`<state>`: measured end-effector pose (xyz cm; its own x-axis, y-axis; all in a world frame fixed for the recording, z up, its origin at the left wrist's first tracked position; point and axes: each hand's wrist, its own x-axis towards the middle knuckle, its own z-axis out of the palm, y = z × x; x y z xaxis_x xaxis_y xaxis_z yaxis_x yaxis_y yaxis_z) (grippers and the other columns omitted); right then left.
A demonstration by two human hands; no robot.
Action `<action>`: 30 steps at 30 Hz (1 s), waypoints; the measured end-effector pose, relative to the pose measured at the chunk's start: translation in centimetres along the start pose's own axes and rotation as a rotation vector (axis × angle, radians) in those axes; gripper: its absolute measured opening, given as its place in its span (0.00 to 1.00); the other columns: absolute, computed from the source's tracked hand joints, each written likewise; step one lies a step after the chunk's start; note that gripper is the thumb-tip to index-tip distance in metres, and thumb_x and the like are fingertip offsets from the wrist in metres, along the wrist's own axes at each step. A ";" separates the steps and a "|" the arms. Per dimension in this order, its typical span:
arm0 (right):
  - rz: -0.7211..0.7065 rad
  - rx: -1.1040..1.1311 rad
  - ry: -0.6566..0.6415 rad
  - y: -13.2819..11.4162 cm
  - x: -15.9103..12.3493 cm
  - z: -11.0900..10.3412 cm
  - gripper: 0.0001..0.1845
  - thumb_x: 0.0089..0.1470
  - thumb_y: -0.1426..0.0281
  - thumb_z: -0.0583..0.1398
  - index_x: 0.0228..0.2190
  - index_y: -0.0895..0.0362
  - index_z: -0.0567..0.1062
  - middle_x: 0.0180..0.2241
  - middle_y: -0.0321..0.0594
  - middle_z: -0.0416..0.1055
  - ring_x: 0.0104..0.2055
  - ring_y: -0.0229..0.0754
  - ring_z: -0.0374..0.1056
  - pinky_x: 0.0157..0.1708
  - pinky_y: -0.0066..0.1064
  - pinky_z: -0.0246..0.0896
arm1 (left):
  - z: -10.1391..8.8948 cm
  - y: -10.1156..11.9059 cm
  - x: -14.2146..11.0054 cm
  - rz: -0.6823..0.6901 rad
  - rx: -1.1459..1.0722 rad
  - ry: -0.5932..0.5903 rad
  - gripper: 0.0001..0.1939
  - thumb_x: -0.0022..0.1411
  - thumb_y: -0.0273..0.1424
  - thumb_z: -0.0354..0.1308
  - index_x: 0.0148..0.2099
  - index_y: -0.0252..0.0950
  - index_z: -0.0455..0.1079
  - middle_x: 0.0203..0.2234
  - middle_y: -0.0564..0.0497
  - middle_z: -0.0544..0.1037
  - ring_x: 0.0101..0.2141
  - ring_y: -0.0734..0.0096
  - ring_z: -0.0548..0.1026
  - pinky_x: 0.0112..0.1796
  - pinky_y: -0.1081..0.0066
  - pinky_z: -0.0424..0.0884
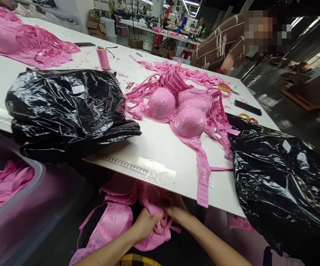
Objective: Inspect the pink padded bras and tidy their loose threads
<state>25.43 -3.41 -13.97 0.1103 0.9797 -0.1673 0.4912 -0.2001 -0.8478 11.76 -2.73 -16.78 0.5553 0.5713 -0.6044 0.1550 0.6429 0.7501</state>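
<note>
Low in the head view, below the table's front edge, a pink bra (115,220) with a lace-patterned cup hangs over my lap. My left hand (146,223) is closed, its fingers wrapped round a bunched part of the bra. Just to the right, my right hand (175,210) grips the same pink fabric; shadow and cloth hide most of its fingers. On the table (148,147) above lies a pile of pink bras (191,120), one band hanging over the edge. A tape measure (123,163) is stuck along that edge.
Black plastic bags lie left (65,107) and right (284,166). A plastic bin (40,177) with pink pieces stands at left. Further back are a thread cone (102,58), orange-handled scissors (224,88), a black phone (247,108) and more pink bras (24,40). A person (220,44) leans over the far side.
</note>
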 end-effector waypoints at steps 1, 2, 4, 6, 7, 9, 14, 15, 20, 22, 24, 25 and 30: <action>-0.007 -0.014 0.001 0.1 0.1 0.1 0.11 0.39 0.79 0.53 0.19 0.58 0.74 0.19 0.33 0.68 0.22 0.34 0.62 0.19 0.22 0.53 | -0.1 0.0 0.0 -0.002 0.004 -0.008 0.20 0.49 0.44 0.59 0.21 0.30 0.68 0.17 0.48 0.74 0.16 0.76 0.67 0.19 0.74 0.63; -0.014 -0.028 0.006 0.2 0.1 0.2 0.11 0.39 0.79 0.53 0.19 0.58 0.74 0.19 0.33 0.67 0.22 0.34 0.61 0.19 0.22 0.52 | -0.2 0.0 0.0 -0.001 0.008 -0.017 0.20 0.49 0.44 0.59 0.22 0.30 0.69 0.17 0.48 0.74 0.16 0.75 0.67 0.19 0.74 0.63; -0.027 -0.057 0.025 0.8 0.3 0.4 0.11 0.40 0.80 0.53 0.21 0.58 0.74 0.20 0.32 0.67 0.23 0.34 0.60 0.21 0.23 0.52 | -0.4 0.0 0.0 0.009 0.009 -0.030 0.21 0.48 0.45 0.60 0.23 0.29 0.70 0.18 0.47 0.75 0.17 0.75 0.68 0.20 0.74 0.63; -0.041 -0.079 0.035 1.6 0.3 0.5 0.11 0.42 0.80 0.53 0.22 0.58 0.74 0.21 0.33 0.67 0.23 0.34 0.60 0.22 0.23 0.52 | -0.7 0.0 0.0 0.016 0.001 -0.045 0.22 0.47 0.46 0.60 0.24 0.29 0.71 0.19 0.47 0.75 0.18 0.74 0.69 0.21 0.74 0.64; -0.051 -0.086 0.032 2.1 0.3 0.6 0.10 0.43 0.80 0.53 0.21 0.59 0.74 0.20 0.33 0.67 0.23 0.34 0.60 0.21 0.23 0.52 | -0.8 0.0 0.0 0.013 -0.005 -0.057 0.22 0.47 0.47 0.60 0.24 0.28 0.71 0.19 0.46 0.75 0.18 0.74 0.69 0.21 0.74 0.65; -0.075 -0.097 0.021 3.0 0.4 0.8 0.11 0.44 0.80 0.53 0.18 0.59 0.72 0.18 0.32 0.65 0.21 0.33 0.59 0.19 0.23 0.50 | -0.9 0.2 0.0 0.005 -0.019 -0.076 0.23 0.46 0.48 0.60 0.25 0.28 0.72 0.21 0.46 0.76 0.19 0.73 0.70 0.22 0.73 0.66; -0.143 -0.151 0.082 4.0 0.2 1.8 0.14 0.45 0.80 0.52 0.23 0.58 0.75 0.22 0.37 0.70 0.25 0.37 0.64 0.26 0.26 0.58 | -1.0 0.1 0.2 0.017 -0.052 -0.077 0.22 0.47 0.46 0.61 0.29 0.28 0.73 0.22 0.45 0.77 0.21 0.72 0.71 0.22 0.74 0.66; -0.158 -0.165 0.102 4.0 0.1 2.0 0.15 0.45 0.80 0.51 0.26 0.57 0.76 0.26 0.39 0.72 0.28 0.39 0.66 0.29 0.28 0.60 | -1.1 0.1 0.3 0.020 -0.046 -0.086 0.22 0.48 0.46 0.61 0.28 0.28 0.73 0.22 0.45 0.77 0.21 0.73 0.71 0.22 0.74 0.66; -0.198 -0.215 0.195 4.0 -0.5 2.8 0.22 0.42 0.80 0.51 0.37 0.56 0.77 0.37 0.45 0.74 0.36 0.45 0.69 0.36 0.34 0.63 | -1.6 0.2 -0.2 0.004 -0.048 -0.104 0.22 0.47 0.46 0.62 0.27 0.28 0.72 0.21 0.46 0.76 0.22 0.72 0.71 0.24 0.74 0.68; -0.211 -0.216 0.224 3.9 -0.7 2.8 0.23 0.42 0.80 0.50 0.37 0.55 0.77 0.37 0.44 0.74 0.36 0.45 0.69 0.36 0.34 0.64 | -2.0 0.6 -1.1 -0.027 -0.061 -0.076 0.21 0.45 0.46 0.64 0.29 0.29 0.71 0.23 0.46 0.76 0.25 0.70 0.73 0.26 0.74 0.69; -0.231 -0.216 0.242 3.5 -0.9 2.7 0.22 0.42 0.79 0.50 0.37 0.55 0.77 0.36 0.44 0.75 0.37 0.46 0.69 0.36 0.35 0.64 | -2.5 1.3 -2.1 -0.094 -0.098 -0.008 0.22 0.43 0.45 0.66 0.32 0.31 0.70 0.27 0.46 0.77 0.30 0.66 0.75 0.28 0.73 0.70; -0.244 -0.224 0.252 3.2 -1.1 2.6 0.21 0.43 0.78 0.50 0.37 0.55 0.77 0.36 0.44 0.75 0.38 0.47 0.69 0.37 0.37 0.64 | -2.6 1.7 -2.5 -0.145 -0.138 0.040 0.22 0.43 0.45 0.66 0.33 0.32 0.69 0.28 0.46 0.77 0.32 0.63 0.76 0.28 0.71 0.70; -0.331 -0.260 0.283 1.4 -2.2 2.5 0.15 0.54 0.73 0.51 0.31 0.55 0.78 0.31 0.43 0.74 0.36 0.45 0.68 0.38 0.37 0.62 | -2.5 3.3 -2.8 -0.194 -0.424 0.287 0.20 0.42 0.38 0.68 0.34 0.34 0.67 0.26 0.46 0.78 0.30 0.59 0.77 0.31 0.64 0.72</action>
<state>23.77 -5.78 -16.06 0.1243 0.9567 0.2632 0.7346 0.0896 -0.6725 8.70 -0.97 -13.26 0.2951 0.4997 -0.8144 -0.1430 0.8658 0.4795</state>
